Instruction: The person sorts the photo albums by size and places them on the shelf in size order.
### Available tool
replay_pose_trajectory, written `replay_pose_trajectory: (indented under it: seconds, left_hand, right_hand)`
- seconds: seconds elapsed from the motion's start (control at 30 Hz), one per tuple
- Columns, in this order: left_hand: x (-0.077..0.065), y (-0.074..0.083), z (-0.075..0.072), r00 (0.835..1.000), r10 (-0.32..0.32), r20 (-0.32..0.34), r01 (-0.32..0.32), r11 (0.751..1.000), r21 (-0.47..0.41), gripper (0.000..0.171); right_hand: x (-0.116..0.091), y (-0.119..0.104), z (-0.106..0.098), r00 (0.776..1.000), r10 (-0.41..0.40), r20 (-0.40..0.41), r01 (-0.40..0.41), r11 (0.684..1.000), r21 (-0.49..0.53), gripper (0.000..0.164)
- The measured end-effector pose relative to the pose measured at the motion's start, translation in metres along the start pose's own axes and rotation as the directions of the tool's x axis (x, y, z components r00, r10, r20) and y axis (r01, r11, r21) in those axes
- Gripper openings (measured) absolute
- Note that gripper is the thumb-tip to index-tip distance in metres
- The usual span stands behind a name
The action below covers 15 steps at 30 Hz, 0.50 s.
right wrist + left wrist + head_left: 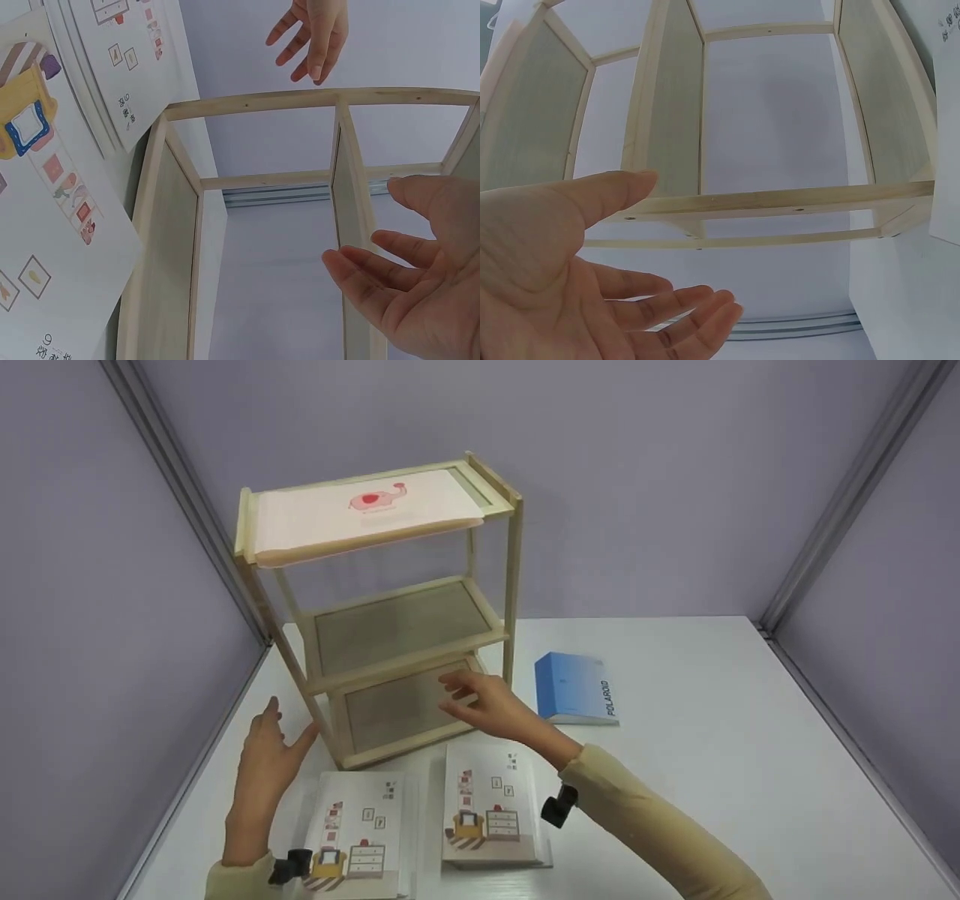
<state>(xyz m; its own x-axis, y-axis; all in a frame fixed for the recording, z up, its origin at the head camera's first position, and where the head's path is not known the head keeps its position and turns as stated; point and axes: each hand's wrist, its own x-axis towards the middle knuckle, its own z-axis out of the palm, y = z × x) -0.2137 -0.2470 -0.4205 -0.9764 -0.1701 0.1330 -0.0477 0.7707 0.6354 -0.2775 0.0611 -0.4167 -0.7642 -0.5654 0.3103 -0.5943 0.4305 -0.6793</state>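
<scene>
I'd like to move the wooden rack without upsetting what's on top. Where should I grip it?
Probably by the side posts, level with the middle shelf: left hand from the left, right hand from the right. The posts are upright and look slim enough to clasp, whereas the elephant-print item covers most of the top shelf.

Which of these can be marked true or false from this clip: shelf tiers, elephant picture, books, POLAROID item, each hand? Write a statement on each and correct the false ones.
1. The shelf has three tiers. True.
2. The elephant picture is on the middle tier. False: it is on the top tier.
3. Two books lie in front of the shelf. True.
4. The POLAROID item is red. False: it is blue.
5. The right hand grips a book. False: it holds nothing.
6. The left hand holds nothing. True.
</scene>
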Motion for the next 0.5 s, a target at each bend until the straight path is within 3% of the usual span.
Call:
replay_pose_trajectory:
  seconds: [0.5]
  left_hand:
    - [-0.004,-0.013,0.005,0.996,-0.011,0.087,0.004,0.997,0.082,0.083]
  right_hand:
    - [-0.006,0.007,0.012,0.998,0.010,0.059,-0.010,1.000,-0.003,0.042]
